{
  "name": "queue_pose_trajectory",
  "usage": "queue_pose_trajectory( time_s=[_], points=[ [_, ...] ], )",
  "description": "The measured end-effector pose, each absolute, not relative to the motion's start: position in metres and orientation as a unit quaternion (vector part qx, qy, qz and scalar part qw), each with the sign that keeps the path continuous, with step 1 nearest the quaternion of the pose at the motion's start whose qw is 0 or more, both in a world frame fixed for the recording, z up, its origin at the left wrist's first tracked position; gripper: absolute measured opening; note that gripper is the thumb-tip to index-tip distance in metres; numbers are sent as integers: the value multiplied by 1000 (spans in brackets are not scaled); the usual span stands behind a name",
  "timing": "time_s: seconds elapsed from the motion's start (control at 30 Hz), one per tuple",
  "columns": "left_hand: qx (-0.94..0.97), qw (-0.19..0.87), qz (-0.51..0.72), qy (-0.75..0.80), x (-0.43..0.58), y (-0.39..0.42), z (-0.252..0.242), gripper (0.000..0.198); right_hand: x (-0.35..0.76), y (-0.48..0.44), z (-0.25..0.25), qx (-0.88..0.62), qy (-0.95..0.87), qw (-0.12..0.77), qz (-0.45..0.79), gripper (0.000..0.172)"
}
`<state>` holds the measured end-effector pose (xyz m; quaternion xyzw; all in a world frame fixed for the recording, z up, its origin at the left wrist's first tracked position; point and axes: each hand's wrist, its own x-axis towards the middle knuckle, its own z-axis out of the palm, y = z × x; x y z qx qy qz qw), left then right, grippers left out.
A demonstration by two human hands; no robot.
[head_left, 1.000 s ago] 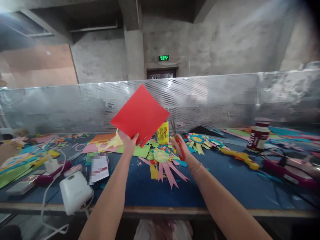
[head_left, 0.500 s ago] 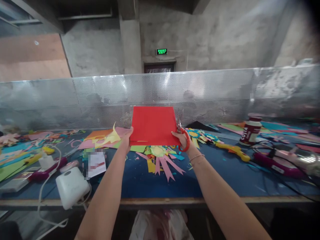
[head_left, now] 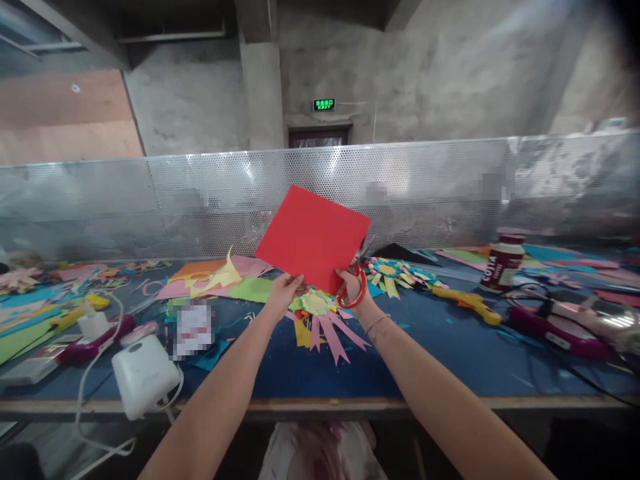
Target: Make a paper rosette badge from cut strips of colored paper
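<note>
A red paper sheet is held up over the blue worktable, tilted with one corner pointing up. My left hand pinches its lower edge. My right hand grips red-handled scissors and also touches the sheet's lower right edge; the blades stick up behind the paper. Below both hands lies a paper rosette with pink and yellow ribbon tails.
Coloured paper scraps cover the table's left and far side. A white device with cable sits near the front left edge. A second rosette, a yellow glue gun, a brown bottle and purple tools lie right. A perforated metal screen backs the table.
The red sheet went from tilted in my left hand alone, to level between both hands, and is now tilted again. Both hands have come closer together under it.
</note>
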<state>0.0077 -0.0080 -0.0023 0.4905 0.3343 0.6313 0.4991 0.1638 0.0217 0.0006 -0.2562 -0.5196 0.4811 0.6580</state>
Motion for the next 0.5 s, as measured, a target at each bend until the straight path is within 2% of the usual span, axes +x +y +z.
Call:
queue_pose_trajectory(
  time_s=[0.13, 0.23, 0.3, 0.37, 0.5],
  points=[
    [487, 477, 646, 342, 4, -5, -2, 33, 162, 18, 5, -204, -535, 673, 468, 23],
    [470, 441, 683, 345, -5, 2, -3, 30, 168, 23, 7, -262, -565, 658, 423, 24],
    [437, 404, 719, 359, -15, 9, -3, 26, 175, 27, 6, -321, -604, 643, 345, 26],
    [400, 363, 756, 370, -27, 15, -3, 23, 182, 31, 5, -357, -659, 608, 263, 28],
    [351, 319, 802, 363, -48, 21, -1, 21, 191, 33, 0, -361, -751, 508, 218, 26]
  ],
)
